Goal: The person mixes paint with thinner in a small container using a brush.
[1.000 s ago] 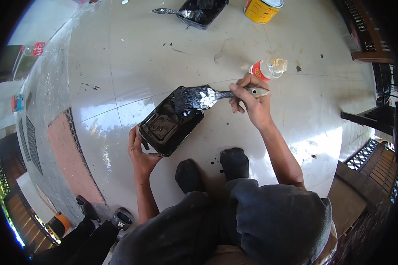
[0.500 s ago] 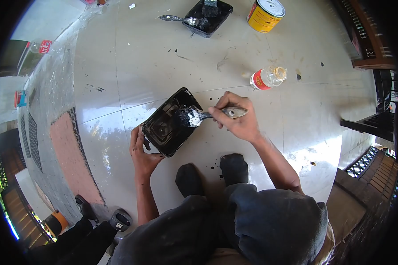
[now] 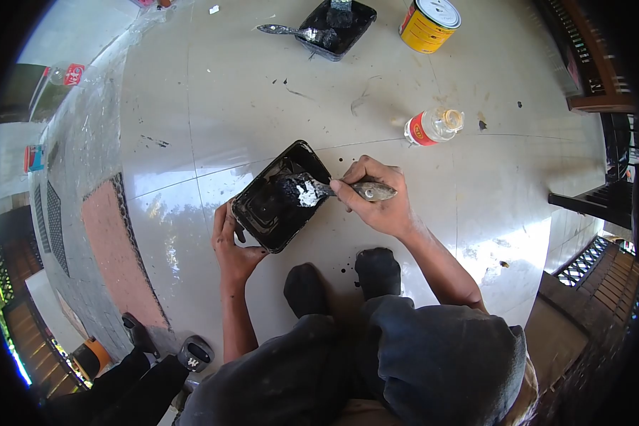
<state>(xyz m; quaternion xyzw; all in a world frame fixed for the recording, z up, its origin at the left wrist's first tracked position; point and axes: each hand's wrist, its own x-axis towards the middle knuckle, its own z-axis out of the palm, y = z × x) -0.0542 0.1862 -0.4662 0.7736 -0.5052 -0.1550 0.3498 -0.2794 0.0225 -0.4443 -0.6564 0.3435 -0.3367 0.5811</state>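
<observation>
My left hand [image 3: 234, 245] grips the near left corner of a black plastic tray [image 3: 264, 241], which has dark paint smeared over its inside. In my right hand [image 3: 376, 195] is a paintbrush [image 3: 373, 191], its worn handle pinched between thumb and fingers. The brush's ferrule is speckled with white, and its dark bristles lie inside the tray, pointing left. Where exactly the bristles end against the dark paint is hard to make out. Right of and beyond the tray, a clear plastic bottle [image 3: 444, 125] with a red label lies or leans on the floor.
Farther off sit a second black tray [image 3: 358, 35] with two brushes and a yellow paint can [image 3: 428, 32]. Dark drips spot the tiled floor. A pink mat [image 3: 121, 248] lies at left, near another person's shoes [image 3: 194, 353]. Dark wooden furniture [image 3: 589, 202] stands at right.
The paintbrush in my right hand has shifted slightly, with its bristles still inside the tray. My left hand keeps its hold on the tray; the whole view has drifted a little.
</observation>
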